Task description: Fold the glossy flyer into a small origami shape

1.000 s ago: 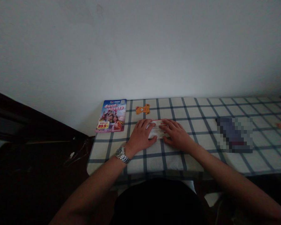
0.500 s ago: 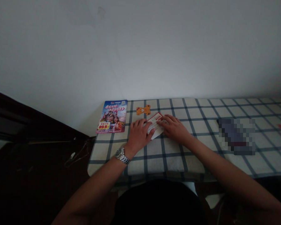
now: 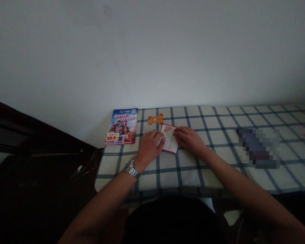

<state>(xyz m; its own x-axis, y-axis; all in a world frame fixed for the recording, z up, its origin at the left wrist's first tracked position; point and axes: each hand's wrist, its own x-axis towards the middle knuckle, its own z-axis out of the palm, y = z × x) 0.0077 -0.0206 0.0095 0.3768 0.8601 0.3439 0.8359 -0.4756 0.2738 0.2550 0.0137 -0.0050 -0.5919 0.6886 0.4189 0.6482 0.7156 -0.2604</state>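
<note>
Fingers of the left hand lie close together, flat on the left edge of the red-bordered paper. The right hand presses its right edge likewise. The paper lies on the checked worktop, with 1 colourful flyer near its left.

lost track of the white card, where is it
Head view, centre: the card lies on the checked tablecloth between the left hand and right hand, below the orange bear.

Checked-cloth table, colourful flyer at far-left corner, red-edged card, blurred dark item
</note>
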